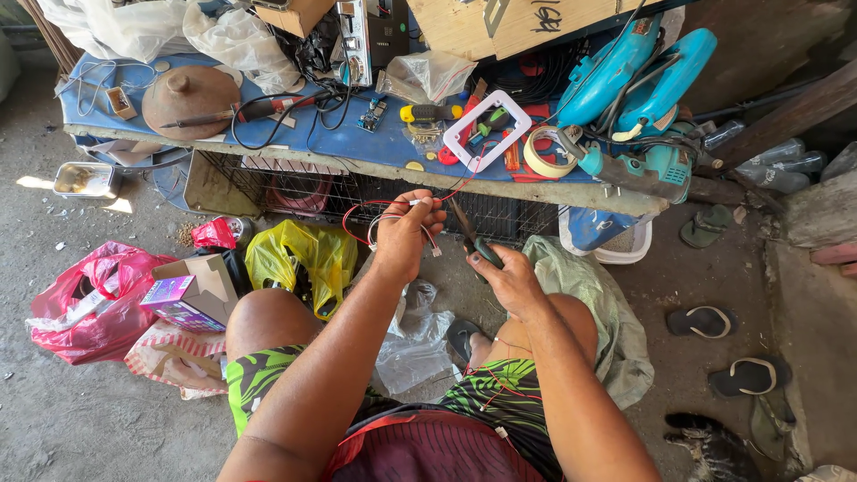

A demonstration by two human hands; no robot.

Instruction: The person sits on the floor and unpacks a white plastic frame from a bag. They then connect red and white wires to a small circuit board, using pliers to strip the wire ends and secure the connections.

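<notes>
Concrete yard floor, cluttered low workbench (357,152) with blue top, seen from above over bare knees.

Bundle of thin red and white wires (386,217): pinched in left hand (403,234), fingers curled shut around it, raised in front of bench edge; loops hanging left of fist, loose ends with small white connector trailing right.

Small pliers (471,239), dark green grips: clasped in right hand (509,278), fingers closed on handles, tips pointing up toward wire ends, just beside left hand, contact with wire not discernible.

More red wire (500,386) lying across lap, below right forearm.

On bench: white rectangular frame (487,130), roll of tape (546,153), yellow-handled screwdriver (430,113), teal power tools (638,76), brown domed lid (189,100).

On floor: yellow plastic bag (302,259), red bag (94,299), open cardboard box (192,290), clear bag (412,344) between knees, sandals (723,348) at right.
</notes>
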